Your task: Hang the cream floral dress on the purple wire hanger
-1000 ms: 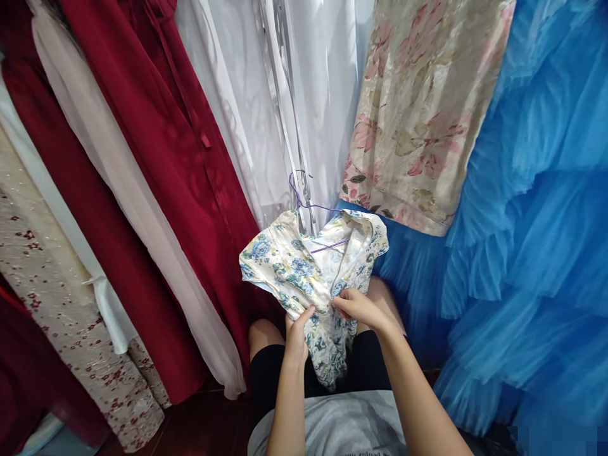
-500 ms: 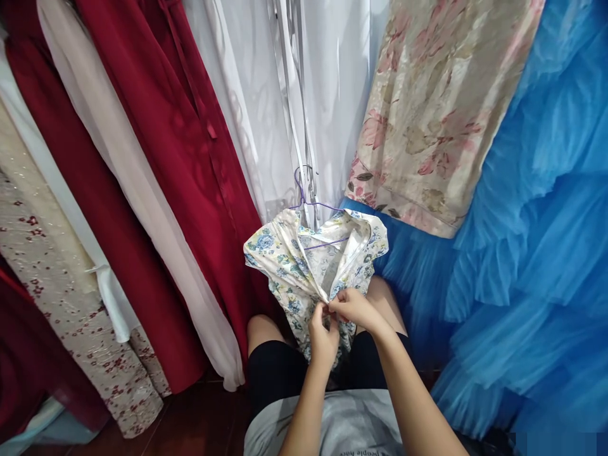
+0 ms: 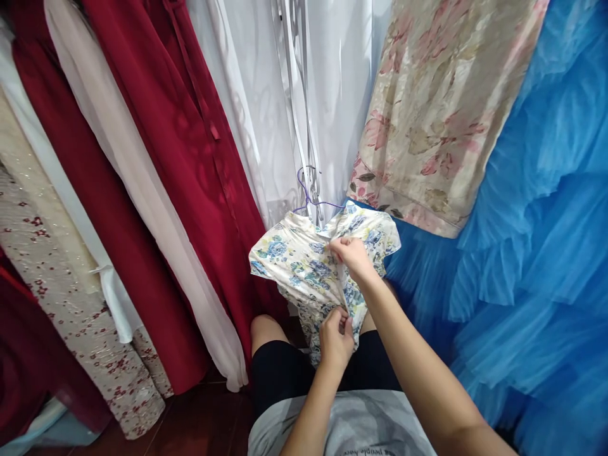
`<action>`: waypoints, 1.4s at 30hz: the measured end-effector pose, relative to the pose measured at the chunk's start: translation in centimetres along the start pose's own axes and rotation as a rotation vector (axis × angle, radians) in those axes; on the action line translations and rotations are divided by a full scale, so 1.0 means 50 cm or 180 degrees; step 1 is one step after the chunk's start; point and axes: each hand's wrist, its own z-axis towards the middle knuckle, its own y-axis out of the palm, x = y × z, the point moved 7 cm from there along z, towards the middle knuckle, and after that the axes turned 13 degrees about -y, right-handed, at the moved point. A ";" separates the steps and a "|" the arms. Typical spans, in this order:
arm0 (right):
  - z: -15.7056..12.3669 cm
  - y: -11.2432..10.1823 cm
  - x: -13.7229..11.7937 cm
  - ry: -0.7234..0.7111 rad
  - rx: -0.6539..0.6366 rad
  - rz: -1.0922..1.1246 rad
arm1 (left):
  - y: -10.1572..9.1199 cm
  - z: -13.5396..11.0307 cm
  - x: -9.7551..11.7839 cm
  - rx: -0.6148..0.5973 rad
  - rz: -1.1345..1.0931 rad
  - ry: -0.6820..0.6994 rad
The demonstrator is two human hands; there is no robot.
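A cream dress [image 3: 304, 266] with blue and green flowers and short sleeves hangs in front of me on a thin purple wire hanger [image 3: 327, 203]. Its lower end is hidden behind my left hand and between my legs. High on the front seam, just below the neckline, my right hand [image 3: 350, 254] pinches what appears to be a zipper pull, mostly covered by the fingers. Lower down, my left hand [image 3: 336, 332] closes on the fabric beside the same seam. Between the two hands the front edges lie together.
Red gowns [image 3: 156, 152] and a pale pink one [image 3: 137, 171] hang on the left. White cloth with long ribbons [image 3: 297, 126] hangs behind the hanger. To the right are a beige floral garment [image 3: 432, 126] and a ruffled blue tulle gown [image 3: 522, 272]. Dark tiled floor [image 3: 199, 418] shows below.
My right hand has slid up the seam to near the neckline, and the gaping front has closed. My left hand has shifted slightly lower and right, still gripping the fabric.
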 end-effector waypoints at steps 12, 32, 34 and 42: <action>0.065 0.016 -0.070 -0.0454 -0.0035 0.0347 | -0.179 0.165 0.181 0.0050 -0.0052 0.0742; -0.019 0.061 0.012 0.0044 -0.0692 0.0264 | -0.548 0.389 0.072 0.2256 -0.3124 -0.0718; -0.032 0.061 0.021 0.0246 -0.0477 0.0705 | -0.506 0.379 0.001 0.2014 -0.3382 -0.1271; -0.128 -0.047 0.118 0.0518 0.0898 0.1406 | -0.250 0.265 -0.127 0.1385 -0.3699 -0.1902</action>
